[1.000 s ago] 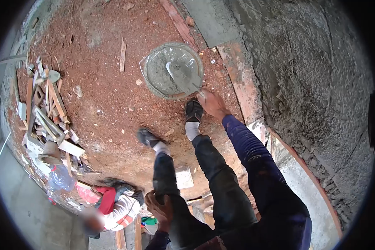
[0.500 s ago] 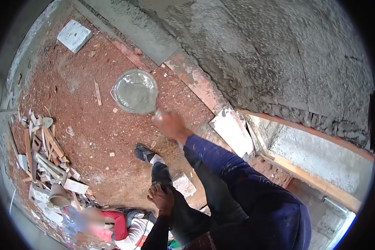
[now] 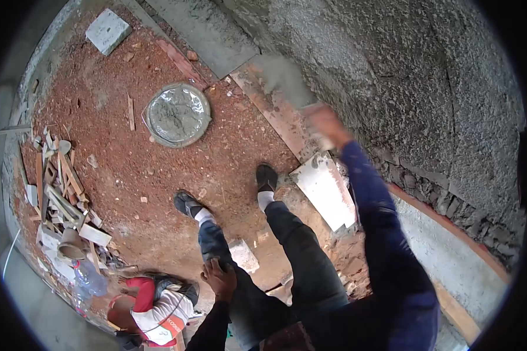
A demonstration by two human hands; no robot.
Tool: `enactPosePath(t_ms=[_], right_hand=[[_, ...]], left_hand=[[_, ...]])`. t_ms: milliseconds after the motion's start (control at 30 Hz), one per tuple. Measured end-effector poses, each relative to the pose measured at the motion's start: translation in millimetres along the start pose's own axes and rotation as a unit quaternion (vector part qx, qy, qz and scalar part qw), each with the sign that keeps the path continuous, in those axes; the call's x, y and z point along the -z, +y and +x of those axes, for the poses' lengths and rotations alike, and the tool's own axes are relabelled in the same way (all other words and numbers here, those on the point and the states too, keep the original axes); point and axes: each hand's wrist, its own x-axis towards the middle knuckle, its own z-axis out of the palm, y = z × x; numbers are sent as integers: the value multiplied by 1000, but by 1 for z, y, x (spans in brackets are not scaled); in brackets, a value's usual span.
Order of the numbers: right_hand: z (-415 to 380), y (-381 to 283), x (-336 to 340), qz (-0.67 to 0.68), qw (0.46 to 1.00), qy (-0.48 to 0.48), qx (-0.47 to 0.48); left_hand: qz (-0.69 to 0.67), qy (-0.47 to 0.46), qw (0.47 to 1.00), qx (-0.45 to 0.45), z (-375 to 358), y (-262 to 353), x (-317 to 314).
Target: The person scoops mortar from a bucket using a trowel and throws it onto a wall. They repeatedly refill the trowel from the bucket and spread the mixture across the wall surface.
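Note:
My right hand point(image 3: 329, 126) is blurred beside the rough grey wall, its fingers wrapped around a handle. Ahead of it a smeared grey blade shape, which looks like a trowel point(image 3: 287, 82), lies over the plank along the foot of the wall. My left hand point(image 3: 219, 279) rests on my thigh near the knee, fingers spread, holding nothing. On the red soil left of the plank sits a round basin point(image 3: 178, 115) of wet grey mortar, with no hand touching it.
A pale block point(image 3: 108, 31) lies at the far left. Wood scraps point(image 3: 67, 187) are heaped on the left, near a clear plastic bottle point(image 3: 91, 279). A person in red and white sleeves point(image 3: 158, 307) crouches at lower left. A white board point(image 3: 325, 190) lies right of my feet.
My right hand has moved from the basin's edge rightward and up to the foot of the wall, carrying the trowel. My left hand stays on my leg. The view has shifted slightly.

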Motion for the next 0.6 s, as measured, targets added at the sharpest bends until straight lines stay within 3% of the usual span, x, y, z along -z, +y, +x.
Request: enactPosePath(t_ms=[33,67,100,133,200,233,300,333,367,400,500,600], right_hand=[[-35,-88,10,51,993,92,-59],[-58,-156,10,-78,946,287,-130],[-86,-240,8,-170,948,197,-186],[-115,-260,13,-194,953,192,-128],[-135,-303,-2,-165,957,174,-163],[-127,-301,-9,-165,959,164,-161],[-88,-267,-31,-386,916,46,-101],[-63,-223,-50,-422,905,45,-23],[-35,-177,-67,-457,886,51,54],[-5,-153,-91,-496,868,14,18],[90,-141,-177,-588,797,-90,-105],[181,-76,-235,-600,797,-58,-38]], left_hand=[[12,33,999,11,-3,6,-5],[6,38,999,19,0,13,-9],[8,39,999,23,1,21,-12],[16,26,999,26,-9,24,-9],[-13,21,1000,16,-4,53,4],[-34,26,999,1,1,59,13],[-30,54,997,-45,5,49,1],[-3,82,994,-77,5,47,-3],[-6,48,997,-62,5,49,4],[-12,9,999,-52,5,51,10],[-7,16,998,-55,13,25,9],[-50,23,998,-25,19,10,26]])
